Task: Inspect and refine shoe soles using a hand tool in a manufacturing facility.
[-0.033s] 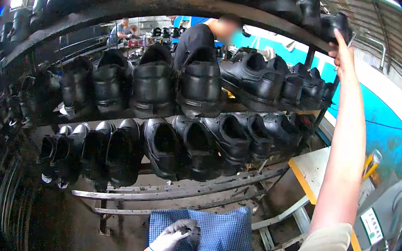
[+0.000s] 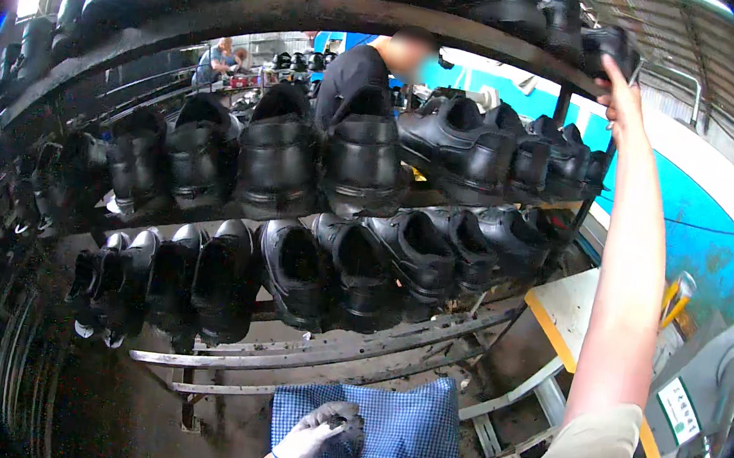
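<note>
My right arm reaches up to the top right corner of a dark metal shoe rack (image 2: 317, 20). There my bare right hand (image 2: 624, 99) closes round the rack's end, lower fingers curled. Its raised index finger lies against a black shoe (image 2: 605, 47) on the top shelf. Low in front of my blue checked apron (image 2: 413, 426), my left hand (image 2: 318, 434) wears a white glove with grey fingertips. Its fingers are curled in; whether they hold anything is hidden. Black leather shoes (image 2: 364, 153) line the middle shelf, and more black shoes (image 2: 296, 266) tilt on the lower one.
Bare metal rails (image 2: 308, 361) run below the shoes. A white table with a yellow edge (image 2: 559, 312) stands at the right, beside a grey machine (image 2: 709, 377). Behind the rack a person in a dark shirt (image 2: 347, 79) bends forward; another person (image 2: 214, 63) is farther back.
The rack and its shoes sit very slightly farther left in the picture. Both my hands keep nearly the same places and shapes.
</note>
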Motion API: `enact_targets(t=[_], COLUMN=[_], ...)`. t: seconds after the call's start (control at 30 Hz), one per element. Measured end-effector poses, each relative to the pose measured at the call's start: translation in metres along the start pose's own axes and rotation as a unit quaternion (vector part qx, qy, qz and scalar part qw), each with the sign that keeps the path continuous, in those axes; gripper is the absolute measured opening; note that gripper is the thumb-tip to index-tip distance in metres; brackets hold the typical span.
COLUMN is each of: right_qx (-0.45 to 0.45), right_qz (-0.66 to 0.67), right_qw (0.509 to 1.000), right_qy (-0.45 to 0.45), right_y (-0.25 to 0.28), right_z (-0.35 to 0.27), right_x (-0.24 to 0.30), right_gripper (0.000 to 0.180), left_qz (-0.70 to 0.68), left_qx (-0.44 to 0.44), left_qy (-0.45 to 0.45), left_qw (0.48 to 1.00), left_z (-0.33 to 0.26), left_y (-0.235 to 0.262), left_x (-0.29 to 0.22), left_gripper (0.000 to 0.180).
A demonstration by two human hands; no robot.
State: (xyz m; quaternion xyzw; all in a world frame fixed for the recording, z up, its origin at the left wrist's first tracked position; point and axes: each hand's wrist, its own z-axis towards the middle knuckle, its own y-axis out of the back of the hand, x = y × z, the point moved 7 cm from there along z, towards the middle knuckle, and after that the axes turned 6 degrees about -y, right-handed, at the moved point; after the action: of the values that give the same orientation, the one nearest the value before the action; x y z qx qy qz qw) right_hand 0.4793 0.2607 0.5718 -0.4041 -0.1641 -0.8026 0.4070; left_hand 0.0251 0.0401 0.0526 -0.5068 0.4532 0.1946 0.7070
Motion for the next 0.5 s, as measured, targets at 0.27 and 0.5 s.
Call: enact_targets(t=[0.27,0.5], right_qx=[-0.171,-0.007], right_qz=[-0.086,-0.077], right_qw=[0.972,0.988], right_qy=[0.137,0.137], right_y=[-0.019,-0.085], right_z=[-0.039,-0.063], right_x=[0.023,0.06], right_gripper=[0.085,0.106], left_qz=[0.089,0.042], left_qx=[-0.047,-0.018], left_qy=[-0.019,-0.01], left_qw=[0.995,0.999], left_z=[0.006,0.004], left_y=[0.01,0.004], left_x=[-0.009,-0.009], left_gripper=[0.037,0.035])
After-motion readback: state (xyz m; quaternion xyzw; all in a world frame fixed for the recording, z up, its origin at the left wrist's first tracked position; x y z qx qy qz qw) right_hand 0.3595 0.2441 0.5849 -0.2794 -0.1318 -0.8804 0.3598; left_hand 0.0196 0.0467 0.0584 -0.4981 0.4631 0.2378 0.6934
